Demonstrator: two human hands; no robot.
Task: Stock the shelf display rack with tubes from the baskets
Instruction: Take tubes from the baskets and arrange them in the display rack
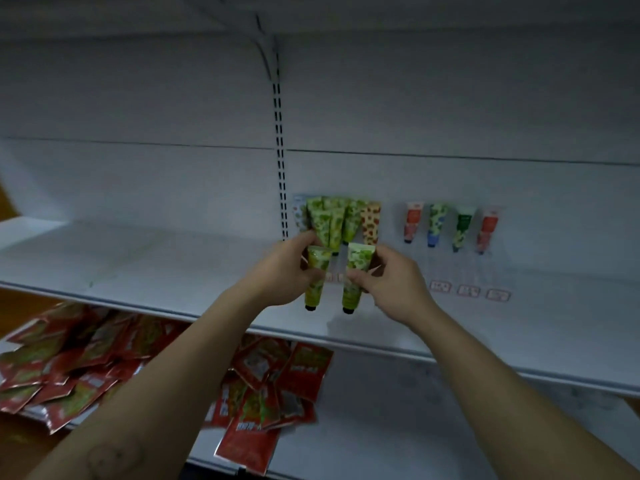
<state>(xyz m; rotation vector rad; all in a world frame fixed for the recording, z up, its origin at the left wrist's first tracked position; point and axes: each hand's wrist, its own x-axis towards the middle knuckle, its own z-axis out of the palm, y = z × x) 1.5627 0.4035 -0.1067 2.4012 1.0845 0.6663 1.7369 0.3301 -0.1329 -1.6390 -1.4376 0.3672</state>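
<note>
Two bare forearms reach over the front edge of a smooth white metal shelf (138, 265). The left hand (277, 271) has its fingers curled round the upper half of a soft green tube (316, 282). The tube is printed with a leafy pattern and hangs cap down, with a small round black cap at the bottom and a flat crimped end on top. The right hand (391, 285) pinches a second green tube (356, 271) of the same tapered shape between thumb and fingertips, also cap down. The two tubes are side by side, close but apart, above the middle of the shelf.

Just behind them, against the back panel, a tight bunch of green tubes (329, 220) stands crimped end up, some overlapping. A cream tube with red spots (370, 223) stands at the right edge of the bunch. Whether the left fingers touch the bunch cannot be told.

Further right along the back stand four more tubes, spaced apart: an orange-red one (413, 221), a green and blue one (437, 223), a dark green one (462, 226) and another red one (488, 230). They seem to sit in a faint clear plastic rack (433, 265), with small pink-edged labels (440, 286) at its front.

A slotted metal upright (280, 168) runs up the back panel. On the lower shelf, toward its left end, lies a loose heap of glossy red foil packets (52, 368), blurred.
</note>
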